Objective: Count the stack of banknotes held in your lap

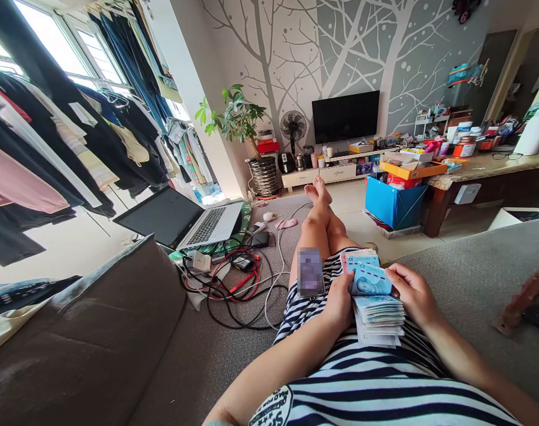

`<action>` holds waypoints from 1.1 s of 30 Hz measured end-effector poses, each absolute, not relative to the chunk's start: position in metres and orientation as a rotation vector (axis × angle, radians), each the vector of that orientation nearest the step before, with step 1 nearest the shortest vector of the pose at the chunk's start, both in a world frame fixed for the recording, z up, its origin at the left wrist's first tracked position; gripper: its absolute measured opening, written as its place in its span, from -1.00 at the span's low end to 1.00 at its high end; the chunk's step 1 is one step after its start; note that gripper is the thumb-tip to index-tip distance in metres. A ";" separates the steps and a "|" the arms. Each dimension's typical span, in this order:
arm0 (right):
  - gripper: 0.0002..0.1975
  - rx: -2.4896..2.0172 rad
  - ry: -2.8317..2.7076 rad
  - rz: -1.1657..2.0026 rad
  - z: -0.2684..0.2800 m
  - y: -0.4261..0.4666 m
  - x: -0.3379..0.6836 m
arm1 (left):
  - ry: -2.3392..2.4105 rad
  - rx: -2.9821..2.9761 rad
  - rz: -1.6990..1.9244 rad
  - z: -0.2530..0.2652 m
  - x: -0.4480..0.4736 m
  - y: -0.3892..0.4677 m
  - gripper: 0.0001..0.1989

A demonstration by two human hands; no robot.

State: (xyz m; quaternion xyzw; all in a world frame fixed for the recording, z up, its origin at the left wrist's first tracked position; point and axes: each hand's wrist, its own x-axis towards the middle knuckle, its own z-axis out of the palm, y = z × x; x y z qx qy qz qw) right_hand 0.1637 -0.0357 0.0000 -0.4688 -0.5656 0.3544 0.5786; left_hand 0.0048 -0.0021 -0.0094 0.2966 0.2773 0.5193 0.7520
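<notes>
A wad of blue banknotes [380, 319] hangs folded over in my lap, above the striped clothing. My left hand [340, 296] is closed around the wad's left side, thumb on top. At the right edge, my right hand [411, 290] pinches the upper blue banknote [370, 280], which is marked 10. More notes, one with a reddish edge, stick out behind it at the top. The fingers under the wad are hidden. A phone [310, 273] with a blurred screen rests on my thigh, left of my left hand.
An open laptop [207, 228] lies on the sofa to the left, beside tangled cables [238, 290] and chargers. A blue storage box [393, 201] stands by the cluttered table [482, 168]. Clothes [96, 130] hang at left; a television [347, 116] stands ahead.
</notes>
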 end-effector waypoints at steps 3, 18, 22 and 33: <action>-0.57 -1.078 -1.325 0.838 0.003 -0.039 0.163 | 0.613 0.666 1.130 -0.013 0.005 -0.001 -0.66; -0.64 -1.047 -1.315 0.854 0.005 -0.041 0.162 | 0.604 0.712 1.128 -0.009 0.004 -0.001 -0.69; -0.64 -1.050 -1.306 0.853 0.005 -0.041 0.161 | 0.627 0.722 1.134 -0.009 0.004 -0.001 -0.68; -0.62 -1.066 -1.330 0.842 0.008 -0.043 0.161 | 0.599 0.708 1.129 -0.003 0.005 -0.003 -0.69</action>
